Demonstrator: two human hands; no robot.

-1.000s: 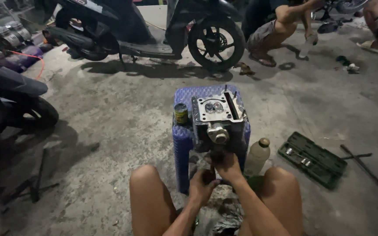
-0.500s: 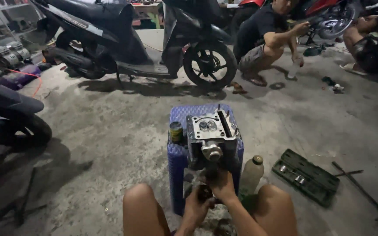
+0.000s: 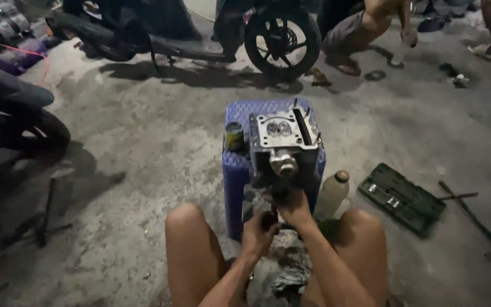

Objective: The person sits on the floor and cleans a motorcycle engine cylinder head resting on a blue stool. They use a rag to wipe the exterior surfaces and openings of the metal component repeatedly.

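Right hand [image 3: 294,206]: fingers curled together around a dark tool or part at the near face of the engine cylinder head [image 3: 282,145]; the item gripped is too dark to identify. Left hand [image 3: 258,232]: fingers closed on a small dark object just below and left of the right hand; what it is cannot be told. The 2 hands sit just beside each other, between the person's bare knees.

The cylinder head rests on top of a blue plastic stool [image 3: 234,169], at the centre of the scene, with its metal port facing the near side. A small tin can [image 3: 234,136] stands on the stool, touching the head's left side. A pale plastic bottle [image 3: 333,194] stands on the concrete floor [image 3: 143,148] just right of the stool. A green socket case [image 3: 400,198] lies open further right. At the far side, 1 scooter [image 3: 200,28] is parked, and another person [image 3: 370,28] crouches near its wheel.
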